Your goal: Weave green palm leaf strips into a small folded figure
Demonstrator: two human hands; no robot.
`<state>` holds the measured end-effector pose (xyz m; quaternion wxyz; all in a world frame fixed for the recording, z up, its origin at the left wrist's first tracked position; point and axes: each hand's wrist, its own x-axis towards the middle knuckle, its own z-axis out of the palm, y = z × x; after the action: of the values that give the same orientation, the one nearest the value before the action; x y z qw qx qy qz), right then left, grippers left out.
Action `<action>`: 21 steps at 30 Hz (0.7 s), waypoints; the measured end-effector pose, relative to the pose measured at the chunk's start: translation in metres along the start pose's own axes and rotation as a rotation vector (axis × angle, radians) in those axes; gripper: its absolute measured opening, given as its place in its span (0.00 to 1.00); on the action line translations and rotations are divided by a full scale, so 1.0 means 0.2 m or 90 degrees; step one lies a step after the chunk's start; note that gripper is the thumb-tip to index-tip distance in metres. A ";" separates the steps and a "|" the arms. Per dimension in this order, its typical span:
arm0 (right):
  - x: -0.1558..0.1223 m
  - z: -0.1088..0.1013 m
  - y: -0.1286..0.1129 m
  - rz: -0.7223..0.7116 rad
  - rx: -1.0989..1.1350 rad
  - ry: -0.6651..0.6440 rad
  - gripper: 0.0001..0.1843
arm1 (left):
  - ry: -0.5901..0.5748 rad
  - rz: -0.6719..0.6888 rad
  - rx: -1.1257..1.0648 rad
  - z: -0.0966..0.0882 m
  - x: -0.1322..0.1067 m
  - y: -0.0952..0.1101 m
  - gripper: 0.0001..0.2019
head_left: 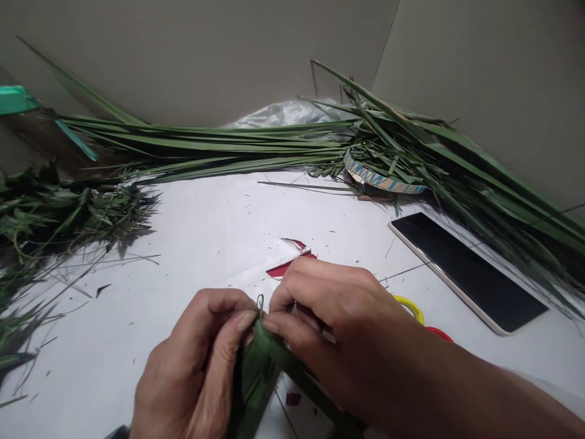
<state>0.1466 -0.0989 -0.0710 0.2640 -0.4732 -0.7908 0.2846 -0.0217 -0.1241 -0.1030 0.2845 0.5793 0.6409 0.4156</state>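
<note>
your left hand [192, 366] and right hand [333, 323] were both closed on the folded green leaf strip [256, 372], fingertips pinching its top edge from either side, low and near you over the white surface [205, 231]. a phone [466, 271] lay face up to the right (dark screen), well apart from your hands, and yellow and red handles [414, 308] peeked out just behind your right hand. long green leaves [219, 149] lay along the far edge, running into a woven tray [381, 180].

One head camera looks forward and down, close over the white table [192, 244]
</note>
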 end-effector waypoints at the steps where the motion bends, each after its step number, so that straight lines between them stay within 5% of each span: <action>1: -0.01 -0.01 -0.01 0.003 -0.007 -0.007 0.08 | 0.015 0.009 0.009 0.00 0.01 0.01 0.07; 6: -0.03 -0.02 -0.03 0.011 -0.010 -0.049 0.06 | 0.044 0.019 0.031 -0.02 0.02 0.02 0.07; 21: -0.03 0.01 -0.03 0.006 -0.034 0.023 0.11 | 0.036 -0.025 -0.010 -0.04 0.05 0.01 0.07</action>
<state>0.1430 -0.1071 -0.0691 0.2642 -0.4892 -0.7908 0.2560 -0.0290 -0.1163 -0.0956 0.2789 0.5523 0.6565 0.4315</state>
